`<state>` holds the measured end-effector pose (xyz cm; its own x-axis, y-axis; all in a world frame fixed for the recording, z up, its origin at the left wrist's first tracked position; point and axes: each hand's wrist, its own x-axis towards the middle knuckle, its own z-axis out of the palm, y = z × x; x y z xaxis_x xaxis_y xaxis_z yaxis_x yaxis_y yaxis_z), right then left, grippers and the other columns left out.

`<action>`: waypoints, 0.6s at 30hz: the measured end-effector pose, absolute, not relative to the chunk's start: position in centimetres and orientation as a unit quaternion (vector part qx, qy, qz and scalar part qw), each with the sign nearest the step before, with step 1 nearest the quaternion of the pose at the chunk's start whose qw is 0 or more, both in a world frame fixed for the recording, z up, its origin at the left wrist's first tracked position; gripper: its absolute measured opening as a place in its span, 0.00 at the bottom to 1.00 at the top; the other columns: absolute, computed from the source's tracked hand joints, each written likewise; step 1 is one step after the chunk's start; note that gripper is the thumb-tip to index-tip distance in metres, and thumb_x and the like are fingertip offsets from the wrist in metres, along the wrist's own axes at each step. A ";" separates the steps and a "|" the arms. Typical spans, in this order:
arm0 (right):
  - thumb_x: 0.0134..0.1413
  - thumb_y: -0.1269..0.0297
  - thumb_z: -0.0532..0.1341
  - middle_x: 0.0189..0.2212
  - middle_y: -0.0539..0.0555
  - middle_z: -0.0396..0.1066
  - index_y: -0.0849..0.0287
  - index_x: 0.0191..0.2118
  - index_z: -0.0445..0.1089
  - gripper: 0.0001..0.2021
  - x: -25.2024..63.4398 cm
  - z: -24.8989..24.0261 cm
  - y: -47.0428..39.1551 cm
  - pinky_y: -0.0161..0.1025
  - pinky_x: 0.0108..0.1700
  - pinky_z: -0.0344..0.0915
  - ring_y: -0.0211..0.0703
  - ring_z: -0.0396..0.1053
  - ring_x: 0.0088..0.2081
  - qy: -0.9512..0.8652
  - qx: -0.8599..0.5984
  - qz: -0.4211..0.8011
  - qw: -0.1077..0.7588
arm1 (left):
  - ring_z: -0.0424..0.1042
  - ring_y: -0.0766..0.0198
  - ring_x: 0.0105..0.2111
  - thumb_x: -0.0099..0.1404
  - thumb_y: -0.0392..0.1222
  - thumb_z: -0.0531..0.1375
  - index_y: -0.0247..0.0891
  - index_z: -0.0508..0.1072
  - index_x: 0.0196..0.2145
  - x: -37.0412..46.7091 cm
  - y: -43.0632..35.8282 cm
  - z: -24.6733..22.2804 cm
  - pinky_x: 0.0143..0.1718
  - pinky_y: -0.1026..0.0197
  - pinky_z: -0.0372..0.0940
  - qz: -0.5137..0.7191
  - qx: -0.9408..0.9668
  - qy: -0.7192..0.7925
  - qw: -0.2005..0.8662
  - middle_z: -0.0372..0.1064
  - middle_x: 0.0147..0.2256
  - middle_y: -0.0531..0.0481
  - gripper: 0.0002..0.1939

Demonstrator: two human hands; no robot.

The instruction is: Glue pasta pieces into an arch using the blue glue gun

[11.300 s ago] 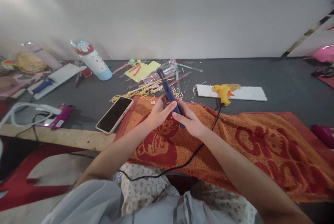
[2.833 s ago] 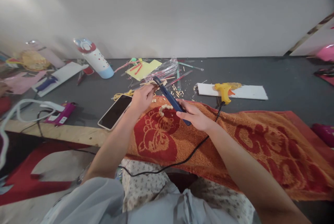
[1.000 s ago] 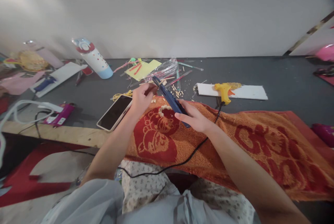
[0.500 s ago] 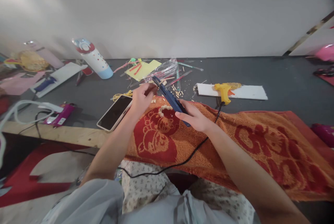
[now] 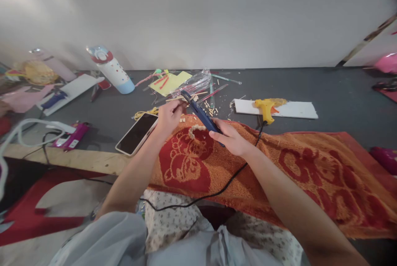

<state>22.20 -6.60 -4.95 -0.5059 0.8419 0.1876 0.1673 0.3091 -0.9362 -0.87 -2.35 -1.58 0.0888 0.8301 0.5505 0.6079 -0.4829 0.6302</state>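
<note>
My right hand grips the lower end of a dark blue phone-like slab, tilted up to the left above the towel. At the slab's upper end is my left hand, its fingers pinched together; anything between them is too small to make out. Beneath the slab, a curved row of small pale pieces lies on the orange and red towel. Several more wooden bits are scattered on the dark table behind. A white-edged phone lies left of my left wrist.
A yellow glue gun rests on a white board, its black cord crossing the towel. Further left stand a bottle and a magenta power strip. Yellow paper and clear plastic lie behind my hands.
The blue slab has tilted slightly in my right hand. My left hand has shifted a little to the right beside its upper end.
</note>
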 end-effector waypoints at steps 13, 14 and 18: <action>0.61 0.49 0.56 0.54 0.61 0.68 0.60 0.58 0.61 0.25 22.2 -5.0 -6.7 0.52 0.61 0.57 0.54 0.65 0.56 -0.730 -0.331 0.481 0.356 | 0.71 0.65 0.27 0.65 0.38 0.52 0.36 0.76 0.26 -1.4 -2.5 -1.0 0.33 0.63 0.63 0.391 0.744 0.519 0.155 0.77 0.26 0.49 0.16; 0.61 0.49 0.56 0.54 0.61 0.68 0.59 0.58 0.61 0.25 22.2 -5.0 -6.7 0.52 0.61 0.57 0.54 0.65 0.56 -0.731 -0.332 0.480 0.355 | 0.71 0.65 0.27 0.65 0.38 0.51 0.36 0.76 0.26 -1.4 -2.5 -0.9 0.33 0.63 0.63 0.390 0.745 0.519 0.156 0.76 0.26 0.49 0.16; 0.61 0.49 0.56 0.54 0.61 0.68 0.59 0.57 0.61 0.24 22.1 -5.2 -6.7 0.53 0.61 0.57 0.54 0.65 0.56 -0.733 -0.337 0.479 0.347 | 0.72 0.63 0.28 0.66 0.40 0.51 0.36 0.76 0.28 -1.4 -2.5 -0.9 0.34 0.63 0.64 0.383 0.747 0.522 0.153 0.76 0.25 0.49 0.16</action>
